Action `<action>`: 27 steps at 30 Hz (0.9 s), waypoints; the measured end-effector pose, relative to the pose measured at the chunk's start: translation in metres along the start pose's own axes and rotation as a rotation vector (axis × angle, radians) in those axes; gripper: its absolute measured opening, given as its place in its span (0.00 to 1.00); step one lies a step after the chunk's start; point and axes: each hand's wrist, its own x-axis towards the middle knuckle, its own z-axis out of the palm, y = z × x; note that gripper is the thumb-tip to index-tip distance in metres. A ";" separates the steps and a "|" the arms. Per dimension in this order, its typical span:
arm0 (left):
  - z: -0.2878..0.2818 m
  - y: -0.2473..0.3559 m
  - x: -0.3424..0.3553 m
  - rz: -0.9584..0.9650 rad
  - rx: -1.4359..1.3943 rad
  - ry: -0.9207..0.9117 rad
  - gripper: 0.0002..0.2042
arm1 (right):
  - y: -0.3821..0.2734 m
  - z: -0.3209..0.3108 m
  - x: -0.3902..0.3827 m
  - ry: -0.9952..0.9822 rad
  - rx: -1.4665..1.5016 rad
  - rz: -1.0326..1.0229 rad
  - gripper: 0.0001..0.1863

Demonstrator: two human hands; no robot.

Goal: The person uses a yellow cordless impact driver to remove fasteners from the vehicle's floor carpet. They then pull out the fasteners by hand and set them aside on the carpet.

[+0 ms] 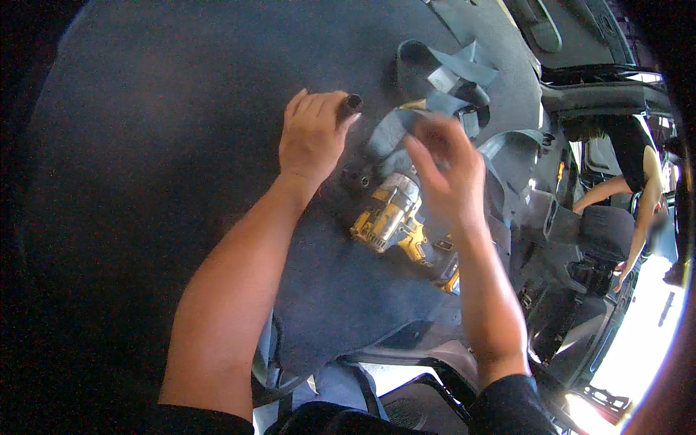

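My left hand (313, 141) is closed around a dark cylindrical piece (351, 105), whose round end shows at the thumb side; the rest is hidden in the fist. To its right, my right hand (451, 174) is blurred by motion. Its thumb and fingers are curled but apart, and I make out nothing held between them. Just below and left of this hand, a worn yellow and black cordless power tool (391, 214) lies on the dark carpeted surface (196, 145). Grey webbing straps (464, 69) lie in loops beyond and beside the right hand.
On the right is a vehicle's interior with dark trim and a seat (605, 232). Another person (631, 156) leans in there, arms reaching down. A dark trim panel with an opening (413, 406) is near my body at the bottom.
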 end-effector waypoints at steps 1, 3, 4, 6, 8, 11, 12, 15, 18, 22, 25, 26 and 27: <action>-0.001 0.001 0.001 0.010 0.027 0.005 0.14 | 0.003 -0.007 -0.022 0.059 -0.032 0.030 0.12; -0.003 0.002 0.003 0.024 0.039 -0.001 0.15 | 0.010 -0.022 -0.061 -0.092 -0.121 0.238 0.13; -0.004 0.003 0.005 0.024 0.048 -0.014 0.15 | 0.014 -0.021 -0.076 -0.139 -0.173 0.316 0.15; -0.005 0.004 0.006 0.045 0.084 -0.011 0.16 | 0.023 -0.017 -0.093 -0.180 -0.150 0.420 0.19; -0.005 0.005 0.006 0.054 0.108 -0.016 0.16 | 0.033 -0.015 -0.095 -0.323 -0.157 0.612 0.21; -0.003 0.005 0.004 0.041 0.097 -0.031 0.16 | 0.049 -0.014 -0.082 -0.422 0.035 0.558 0.22; -0.002 0.005 0.004 0.045 0.109 -0.035 0.16 | 0.053 -0.015 -0.079 -0.473 0.117 0.556 0.22; -0.004 0.005 0.005 0.045 0.128 -0.039 0.16 | 0.054 -0.015 -0.082 -0.457 -0.076 0.515 0.25; -0.005 0.007 0.008 0.049 0.123 -0.042 0.16 | 0.043 -0.009 -0.095 -0.368 -0.125 0.403 0.33; -0.006 0.010 0.006 0.025 0.115 -0.045 0.16 | 0.025 -0.006 -0.096 -0.338 -0.338 0.172 0.42; -0.004 0.009 0.005 0.006 0.079 -0.016 0.15 | 0.019 -0.029 -0.076 -0.453 -0.311 0.337 0.31; -0.003 0.009 0.004 0.007 0.081 -0.028 0.14 | 0.017 -0.043 -0.068 -0.482 -0.294 0.245 0.25; -0.001 0.008 0.004 0.002 0.076 -0.033 0.14 | 0.014 -0.047 -0.060 -0.450 -0.108 0.113 0.22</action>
